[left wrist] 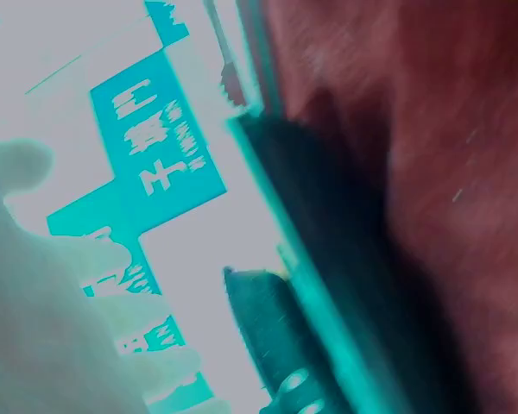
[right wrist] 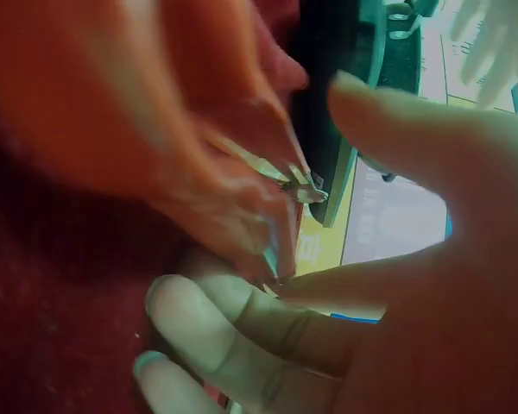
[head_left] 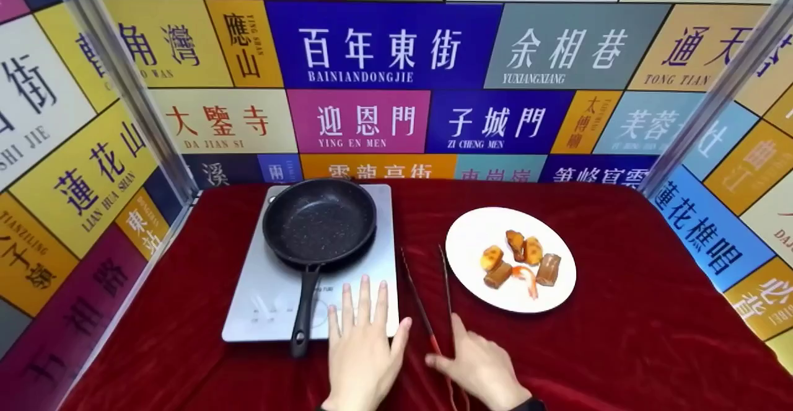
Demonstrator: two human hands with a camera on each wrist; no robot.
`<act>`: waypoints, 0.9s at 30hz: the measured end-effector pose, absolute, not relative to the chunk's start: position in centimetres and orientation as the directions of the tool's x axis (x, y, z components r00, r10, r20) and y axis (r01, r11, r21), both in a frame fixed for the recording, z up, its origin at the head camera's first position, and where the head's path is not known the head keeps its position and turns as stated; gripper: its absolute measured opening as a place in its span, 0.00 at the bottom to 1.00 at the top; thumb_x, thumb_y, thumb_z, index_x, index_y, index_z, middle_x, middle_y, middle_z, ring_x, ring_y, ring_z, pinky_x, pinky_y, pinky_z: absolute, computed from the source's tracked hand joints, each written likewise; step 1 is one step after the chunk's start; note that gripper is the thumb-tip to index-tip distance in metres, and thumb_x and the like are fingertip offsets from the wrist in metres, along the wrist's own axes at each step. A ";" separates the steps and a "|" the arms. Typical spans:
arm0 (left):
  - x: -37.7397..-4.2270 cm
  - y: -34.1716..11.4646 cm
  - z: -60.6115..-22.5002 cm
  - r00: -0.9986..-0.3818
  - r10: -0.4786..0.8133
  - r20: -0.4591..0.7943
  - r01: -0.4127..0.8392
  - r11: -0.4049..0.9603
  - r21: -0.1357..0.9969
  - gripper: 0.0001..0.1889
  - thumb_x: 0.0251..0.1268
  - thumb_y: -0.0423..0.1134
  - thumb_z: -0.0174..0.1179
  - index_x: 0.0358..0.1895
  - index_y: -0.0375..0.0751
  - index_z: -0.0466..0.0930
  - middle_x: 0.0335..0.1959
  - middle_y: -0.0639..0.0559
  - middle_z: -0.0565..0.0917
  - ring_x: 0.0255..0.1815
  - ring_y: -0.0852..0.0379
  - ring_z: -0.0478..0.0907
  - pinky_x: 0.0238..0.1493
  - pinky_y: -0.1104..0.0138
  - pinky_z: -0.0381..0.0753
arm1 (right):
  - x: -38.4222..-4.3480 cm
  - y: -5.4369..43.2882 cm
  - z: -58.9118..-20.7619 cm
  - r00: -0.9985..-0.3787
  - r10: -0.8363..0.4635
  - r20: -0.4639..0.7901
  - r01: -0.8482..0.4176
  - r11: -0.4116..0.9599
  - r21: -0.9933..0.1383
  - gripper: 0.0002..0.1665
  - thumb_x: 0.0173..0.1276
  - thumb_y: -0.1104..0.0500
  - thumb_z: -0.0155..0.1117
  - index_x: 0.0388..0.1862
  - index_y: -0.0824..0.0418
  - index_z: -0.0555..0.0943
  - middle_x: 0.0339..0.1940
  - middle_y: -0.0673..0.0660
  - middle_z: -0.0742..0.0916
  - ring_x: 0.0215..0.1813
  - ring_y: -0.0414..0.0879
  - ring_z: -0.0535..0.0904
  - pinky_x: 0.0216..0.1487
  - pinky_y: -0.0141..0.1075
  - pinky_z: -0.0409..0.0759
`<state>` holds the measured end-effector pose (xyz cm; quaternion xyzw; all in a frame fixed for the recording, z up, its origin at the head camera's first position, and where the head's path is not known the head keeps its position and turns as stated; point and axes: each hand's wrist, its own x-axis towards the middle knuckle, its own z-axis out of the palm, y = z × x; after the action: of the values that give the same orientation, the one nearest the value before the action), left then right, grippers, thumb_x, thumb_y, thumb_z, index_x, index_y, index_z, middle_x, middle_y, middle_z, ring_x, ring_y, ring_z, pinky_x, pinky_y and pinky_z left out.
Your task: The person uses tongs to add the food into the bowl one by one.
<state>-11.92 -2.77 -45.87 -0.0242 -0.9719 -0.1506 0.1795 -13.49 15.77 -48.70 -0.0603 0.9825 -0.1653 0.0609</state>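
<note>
My left hand (head_left: 362, 349) has its fingers straight and spread over the lower right corner of a silver induction cooktop (head_left: 260, 287). Whether it touches the surface cannot be told. A black frying pan (head_left: 319, 222) sits on the cooktop, its handle (head_left: 303, 312) pointing toward me just left of that hand. Two long dark chopsticks with red bands (head_left: 421, 305) lie apart on the cloth. Over their near part is my right hand (head_left: 483, 364), thumb spread from the index finger, which lies along the right chopstick. In the right wrist view its other fingers (right wrist: 190, 319) bend loosely.
A white plate (head_left: 461, 268) on the right carries a shrimp (head_left: 526, 282), brown chunks (head_left: 548, 269) and several yellow-brown pieces (head_left: 492, 257). Dark red cloth (head_left: 632, 336) covers the table. Sign-covered panels (head_left: 396, 45) stand behind and at both sides, with clear posts at the corners.
</note>
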 end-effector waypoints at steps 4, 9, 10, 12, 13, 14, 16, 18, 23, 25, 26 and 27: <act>-11.9 -4.5 -44.5 -0.919 0.015 0.395 0.132 0.954 0.270 0.35 0.61 0.64 0.40 0.68 0.51 0.54 0.70 0.48 0.48 0.69 0.44 0.38 0.63 0.47 0.41 | -13.0 15.9 -49.2 -0.977 -0.145 -0.156 -0.087 0.939 -0.333 0.61 0.42 0.36 0.68 0.70 0.58 0.51 0.45 0.64 0.79 0.33 0.56 0.78 0.30 0.48 0.73; -12.7 -8.3 -42.5 -0.860 -0.027 0.510 0.160 0.935 0.318 0.35 0.59 0.58 0.50 0.67 0.45 0.57 0.70 0.45 0.47 0.70 0.44 0.37 0.63 0.47 0.42 | -13.2 16.2 -48.8 -0.982 -0.107 -0.153 -0.046 0.932 -0.359 0.58 0.45 0.45 0.70 0.70 0.59 0.50 0.48 0.66 0.77 0.32 0.56 0.77 0.31 0.47 0.73; -12.9 -9.1 -42.1 -0.849 -0.050 0.526 0.154 0.929 0.337 0.35 0.58 0.57 0.51 0.66 0.44 0.58 0.70 0.45 0.47 0.69 0.44 0.37 0.63 0.47 0.41 | -13.3 16.3 -48.6 -0.985 -0.098 -0.139 -0.042 0.931 -0.362 0.57 0.45 0.47 0.70 0.69 0.60 0.51 0.48 0.66 0.77 0.33 0.57 0.77 0.32 0.48 0.73; -13.3 -10.7 -41.6 -0.833 -0.095 0.546 0.133 0.922 0.363 0.34 0.57 0.56 0.54 0.65 0.43 0.60 0.69 0.43 0.49 0.69 0.42 0.40 0.62 0.46 0.43 | -13.5 16.6 -48.1 -0.990 -0.087 -0.108 -0.042 0.930 -0.365 0.53 0.46 0.49 0.69 0.68 0.61 0.55 0.49 0.67 0.76 0.34 0.59 0.77 0.33 0.49 0.73; -13.5 -11.4 -41.5 -0.830 -0.116 0.545 0.122 0.916 0.382 0.34 0.57 0.55 0.54 0.64 0.42 0.61 0.69 0.42 0.50 0.69 0.41 0.41 0.62 0.45 0.43 | -13.6 16.7 -47.9 -0.992 -0.085 -0.094 -0.046 0.931 -0.362 0.51 0.46 0.50 0.68 0.67 0.62 0.57 0.49 0.66 0.76 0.34 0.60 0.77 0.33 0.49 0.73; -13.6 -12.0 -41.4 -0.831 -0.136 0.539 0.114 0.907 0.404 0.33 0.57 0.55 0.55 0.64 0.42 0.62 0.68 0.41 0.52 0.68 0.40 0.44 0.61 0.46 0.45 | -13.8 16.9 -47.7 -0.993 -0.087 -0.082 -0.052 0.932 -0.359 0.48 0.46 0.51 0.67 0.66 0.63 0.59 0.48 0.65 0.76 0.33 0.60 0.77 0.32 0.49 0.73; -13.6 -13.2 -41.4 -0.841 -0.179 0.511 0.090 0.884 0.458 0.32 0.58 0.54 0.54 0.63 0.42 0.63 0.66 0.41 0.58 0.65 0.40 0.53 0.60 0.48 0.52 | -14.0 17.2 -47.3 -0.993 -0.092 -0.069 -0.062 0.933 -0.354 0.44 0.45 0.52 0.65 0.63 0.63 0.63 0.45 0.64 0.77 0.31 0.60 0.77 0.29 0.48 0.72; -13.3 -14.2 -41.5 -0.861 -0.224 0.457 0.045 0.861 0.507 0.30 0.60 0.55 0.52 0.63 0.44 0.64 0.62 0.42 0.65 0.60 0.41 0.63 0.55 0.49 0.60 | -14.1 17.6 -46.9 -0.994 -0.089 -0.066 -0.061 0.936 -0.346 0.42 0.45 0.53 0.63 0.62 0.60 0.66 0.42 0.61 0.77 0.28 0.57 0.76 0.27 0.47 0.71; -13.2 -14.8 -41.8 -0.911 -0.277 0.306 -0.074 0.839 0.539 0.26 0.61 0.60 0.45 0.55 0.47 0.73 0.45 0.48 0.80 0.40 0.40 0.77 0.35 0.47 0.71 | -15.0 19.5 -45.5 -0.996 -0.061 -0.062 -0.040 0.952 -0.302 0.37 0.45 0.51 0.61 0.59 0.52 0.69 0.37 0.54 0.79 0.28 0.50 0.76 0.25 0.44 0.69; -13.4 -14.9 -41.7 -0.936 -0.259 0.239 -0.101 0.847 0.522 0.27 0.61 0.62 0.43 0.50 0.46 0.76 0.38 0.49 0.82 0.34 0.40 0.78 0.29 0.47 0.71 | -15.5 19.9 -45.1 -0.996 -0.068 -0.061 -0.047 0.954 -0.296 0.35 0.46 0.51 0.60 0.58 0.52 0.70 0.37 0.52 0.81 0.30 0.48 0.76 0.27 0.44 0.70; -13.5 -14.8 -41.7 -0.947 -0.244 0.207 -0.106 0.849 0.517 0.27 0.61 0.62 0.43 0.48 0.45 0.78 0.36 0.49 0.82 0.33 0.39 0.78 0.27 0.47 0.70 | -15.8 20.2 -44.9 -0.995 -0.072 -0.064 -0.050 0.954 -0.295 0.35 0.47 0.51 0.60 0.58 0.52 0.70 0.37 0.51 0.81 0.30 0.48 0.76 0.28 0.44 0.70; -13.7 -14.7 -41.8 -0.957 -0.228 0.177 -0.108 0.851 0.514 0.27 0.61 0.62 0.43 0.46 0.44 0.79 0.34 0.48 0.82 0.33 0.39 0.78 0.26 0.47 0.70 | -16.1 20.4 -44.7 -0.995 -0.077 -0.062 -0.056 0.954 -0.295 0.34 0.48 0.51 0.60 0.58 0.52 0.70 0.36 0.51 0.82 0.30 0.47 0.76 0.28 0.43 0.70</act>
<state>-13.67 -14.74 -41.76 0.0879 -0.9549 -0.2585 0.1163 -16.06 20.40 -44.73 -0.0336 0.9877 -0.1483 0.0364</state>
